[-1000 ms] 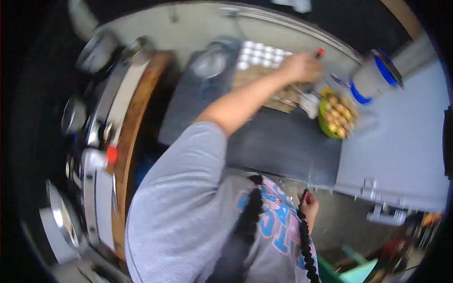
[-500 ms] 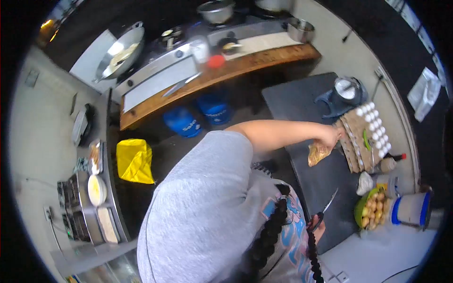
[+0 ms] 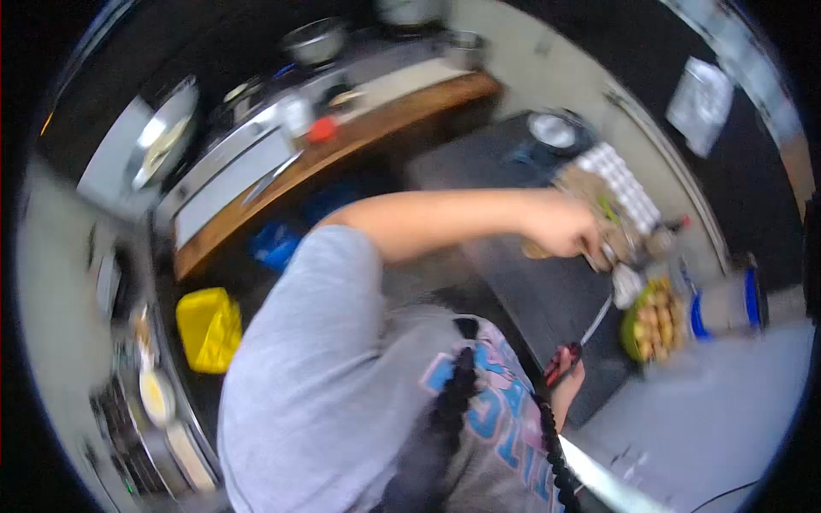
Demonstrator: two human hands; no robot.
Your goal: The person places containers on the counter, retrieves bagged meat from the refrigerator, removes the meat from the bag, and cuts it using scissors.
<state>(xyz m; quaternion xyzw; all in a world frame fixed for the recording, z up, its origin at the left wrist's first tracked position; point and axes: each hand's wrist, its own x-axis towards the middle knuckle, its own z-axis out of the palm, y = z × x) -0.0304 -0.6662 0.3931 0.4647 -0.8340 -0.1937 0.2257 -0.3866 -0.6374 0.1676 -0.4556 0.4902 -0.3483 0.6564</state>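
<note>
My left hand (image 3: 564, 226) is stretched over the dark table (image 3: 547, 295), at the near edge of the brown egg cartons (image 3: 624, 232). Its fingers are curled downward and blurred; what they pinch is too smeared to make out. Partly under this hand, a tan piece (image 3: 536, 249) shows. White eggs (image 3: 626, 181) fill the carton's far side, and a small green item (image 3: 608, 208) lies on the cardboard. Nearer my body, my right hand (image 3: 566, 381) is closed around the dark red-and-black handle of a knife (image 3: 597, 321), its blade pointing away over the table.
Beside the cartons stand a white bundle (image 3: 627, 285), a green bowl of round yellowish produce (image 3: 657, 325) and a blue-rimmed container (image 3: 725, 303). A scale-like device (image 3: 554, 131) sits farther back. Across the gap are a wooden ledge (image 3: 376, 132), pans and a yellow bag (image 3: 209, 329).
The view has swung round. My left hand, which held a tan piece half a second ago, has moved along the cartons toward the white bundle. My right hand still grips the knife.
</note>
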